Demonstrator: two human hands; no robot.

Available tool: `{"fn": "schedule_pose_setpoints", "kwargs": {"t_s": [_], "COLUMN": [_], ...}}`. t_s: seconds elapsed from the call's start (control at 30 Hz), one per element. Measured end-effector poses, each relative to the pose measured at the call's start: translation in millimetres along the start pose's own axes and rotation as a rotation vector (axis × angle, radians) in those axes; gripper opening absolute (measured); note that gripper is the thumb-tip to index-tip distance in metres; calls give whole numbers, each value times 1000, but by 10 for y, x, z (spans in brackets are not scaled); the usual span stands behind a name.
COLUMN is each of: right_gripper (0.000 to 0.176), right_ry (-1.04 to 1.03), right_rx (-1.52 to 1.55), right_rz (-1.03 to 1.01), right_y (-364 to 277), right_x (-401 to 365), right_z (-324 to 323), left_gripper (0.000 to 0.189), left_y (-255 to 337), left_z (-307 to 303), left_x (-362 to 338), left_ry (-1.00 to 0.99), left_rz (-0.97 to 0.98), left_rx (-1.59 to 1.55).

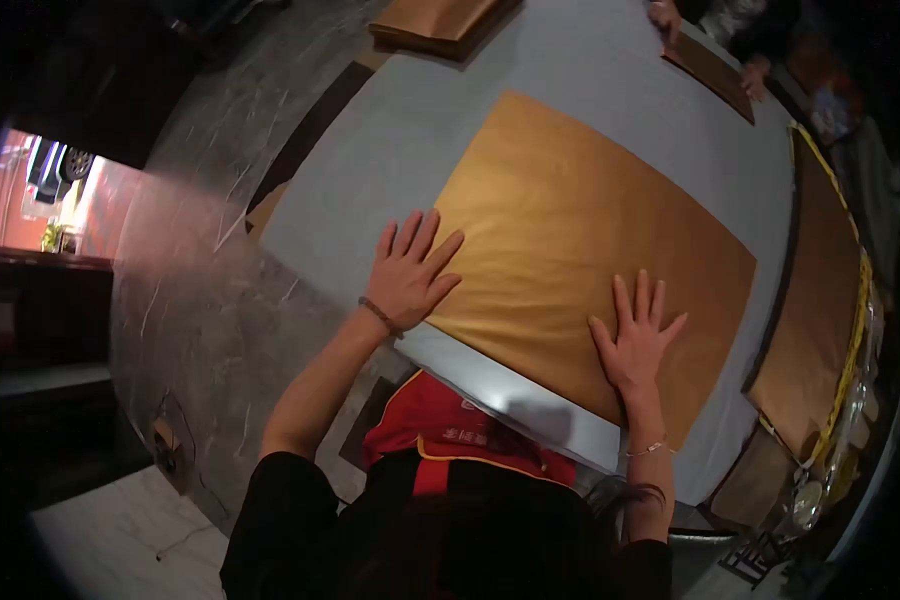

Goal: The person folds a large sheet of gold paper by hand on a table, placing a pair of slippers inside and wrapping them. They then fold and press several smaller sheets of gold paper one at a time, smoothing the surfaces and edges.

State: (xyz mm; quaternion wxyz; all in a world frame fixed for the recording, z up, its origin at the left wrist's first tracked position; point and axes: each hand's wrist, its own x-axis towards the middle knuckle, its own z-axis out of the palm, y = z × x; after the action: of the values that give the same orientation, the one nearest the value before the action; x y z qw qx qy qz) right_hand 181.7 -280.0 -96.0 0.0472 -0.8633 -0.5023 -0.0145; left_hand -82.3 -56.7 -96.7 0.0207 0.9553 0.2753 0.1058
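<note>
While my left hand [408, 275] splays at its edge, my right hand [637, 345] spreads flat on the rippled tan sheet [580, 220].

Dim room, bright doorway left, edges curved.

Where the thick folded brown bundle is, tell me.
In the head view, the brown bundle lies at the far left edge of the grey table, beyond the flat golden sheet.

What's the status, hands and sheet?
Left hand, right hand: open, palms down on golden sheet. Sheet spread on gray tabletop, lightly wrinkled. Nothing else atop it.
</note>
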Motion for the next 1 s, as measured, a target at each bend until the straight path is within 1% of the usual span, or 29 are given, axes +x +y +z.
{"fn": "schedule_pose_setpoints", "kwargs": {"t_s": [0.07,0.1,0.13,0.17,0.2,0.23,0.27,0.33,0.43,0.47,0.57,0.63,0.7,0.73,0.8,0.83,0.87,0.93,0.97,1.0], "right_gripper": [63,63,63,62,62,62,61,61,61,61,61,62,62,62,62,62,62,62,63,63], "right_ry": [-37,-18,12,41,52,80,106,122,147,158,172,180,164,171,146,118,126,118,178,186], "right_rx": [37,17,44,71,58,74,92,94,95,97,89,83,106,95,88,94,89,108,99,97], "right_rz": [-21,31,-5,-42,6,-13,-41,-28,-35,-37,-44,-41,-24,0,-17,-5,15,-3,-13,-6], "right_y": [-17,-13,-8,13,29,29,26,32,52,50,62,53,52,58,69,72,73,73,80,85], "right_x": [6,-4,-14,-29,-39,-43,-49,-57,-60,-64,-67,-68,-75,-77,-84,-87,-99,-99,-93,-97], "right_z": [-54,-51,-32,-15,-5,8,25,50,85,103,135,146,104,113,153,148,140,122,195,207], "left_gripper": [56,57,59,61,63,57,57,52,52,52,52,50,44,44,38,34,34,31,35,35], "left_y": [18,57,107,160,230,419,541,749,1099,1195,1354,1393,1479,1516,1563,1584,1609,1631,1604,1606], "left_z": [-32,-127,-198,-221,-247,-362,-346,-333,-370,-309,-244,-161,-101,-24,72,55,60,108,205,196], "left_x": [12,9,-1,-33,-69,-64,-96,-141,-109,-112,-70,-62,-49,-52,-47,-43,-36,-42,-61,-64], "left_ry": [32,25,16,-8,-39,-65,-65,-104,-115,-72,-52,-5,90,99,201,221,226,252,275,280], "left_rz": [71,111,152,285,412,518,549,792,847,839,852,884,798,823,674,666,687,635,637,647], "left_rx": [-1,1,4,-65,-130,-156,-162,-100,-119,-82,-37,-43,-21,-29,-17,6,0,31,-15,-13]}}
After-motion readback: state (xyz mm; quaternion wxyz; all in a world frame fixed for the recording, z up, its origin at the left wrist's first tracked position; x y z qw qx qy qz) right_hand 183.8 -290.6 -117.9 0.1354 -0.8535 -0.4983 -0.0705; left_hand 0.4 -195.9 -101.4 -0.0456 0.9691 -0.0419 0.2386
